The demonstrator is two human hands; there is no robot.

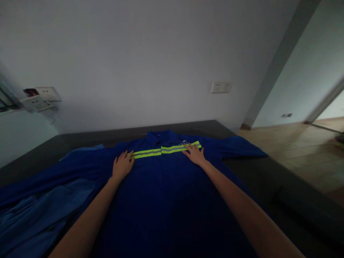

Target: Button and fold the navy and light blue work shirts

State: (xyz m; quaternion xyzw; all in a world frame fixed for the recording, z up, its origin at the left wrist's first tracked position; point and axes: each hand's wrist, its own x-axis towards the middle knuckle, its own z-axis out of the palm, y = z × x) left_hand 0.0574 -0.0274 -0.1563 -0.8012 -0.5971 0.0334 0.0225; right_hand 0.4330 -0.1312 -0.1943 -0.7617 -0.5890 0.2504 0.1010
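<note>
A dark blue work jacket (161, 193) lies spread out, front up, its collar at the far end and its sleeves out to both sides. Across its chest runs a yellow-green reflective strip (147, 153) with a grey middle band, split at the front opening. My left hand (123, 164) rests flat on the left chest, fingertips at the strip's left end. On the right chest, my right hand (195, 154) lies with fingers spread over the strip, just below a small white logo. Neither hand grips the cloth.
Beneath the jacket is a dark table (193, 126) against a pale wall (150, 71). Lighter blue clothing (51, 211) lies bunched at the left. Wall sockets (221, 87) sit at the right, with a power strip (37, 104) at the left. Wooden floor (292, 143) shows beyond the table's right edge.
</note>
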